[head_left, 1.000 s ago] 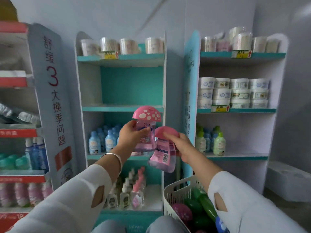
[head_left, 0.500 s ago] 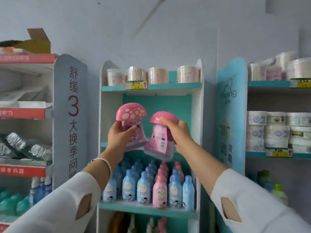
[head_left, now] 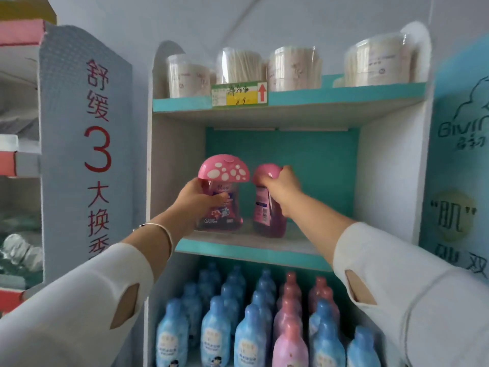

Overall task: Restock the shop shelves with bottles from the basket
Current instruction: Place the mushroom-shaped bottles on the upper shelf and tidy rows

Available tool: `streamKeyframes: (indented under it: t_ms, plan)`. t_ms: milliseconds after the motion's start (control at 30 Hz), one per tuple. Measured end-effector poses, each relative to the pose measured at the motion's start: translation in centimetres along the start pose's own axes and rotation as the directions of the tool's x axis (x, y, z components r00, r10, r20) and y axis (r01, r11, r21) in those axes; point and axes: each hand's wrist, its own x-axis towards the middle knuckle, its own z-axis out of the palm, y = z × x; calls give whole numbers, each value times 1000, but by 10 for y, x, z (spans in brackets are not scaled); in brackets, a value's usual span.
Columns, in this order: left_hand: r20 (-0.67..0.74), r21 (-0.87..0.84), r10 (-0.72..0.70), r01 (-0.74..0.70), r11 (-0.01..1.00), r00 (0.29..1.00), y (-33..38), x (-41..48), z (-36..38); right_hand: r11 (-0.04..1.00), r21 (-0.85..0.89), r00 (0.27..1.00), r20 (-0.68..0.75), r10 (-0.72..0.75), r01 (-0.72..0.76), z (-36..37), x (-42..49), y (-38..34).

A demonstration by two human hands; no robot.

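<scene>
1. The left translucent pink mushroom-shaped bottle is capped in pink dotted with white.
2. A second translucent pink bottle, to its right, is capped in plain pink.
3. The white shelf is edged in teal.
4. Beneath, pale blue bottles and pink bottles are ranked.
5. A grey side panel is printed with red characters.
</scene>
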Motion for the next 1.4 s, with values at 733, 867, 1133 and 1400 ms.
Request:
streamKeyframes:
  t_ms: [733, 867, 1133, 1400]
  plan:
    - [-27, 623, -11, 26, 782, 1000, -22, 48, 2, 991, -91, 653, 746, 130, -93, -32, 37, 44]
    - [55, 602, -154, 90, 794, 987, -18, 55, 3, 989, -112, 733, 665, 145, -95, -27, 35, 41]
    - [116, 425, -327, 250, 870, 938, -20, 91, 16, 987, -91, 738, 655, 162, -135, -27, 38, 45]
    - [133, 405, -253, 181, 896, 958, -43, 129, 21, 987, -72, 737, 657, 156, -144, -25, 45, 54]
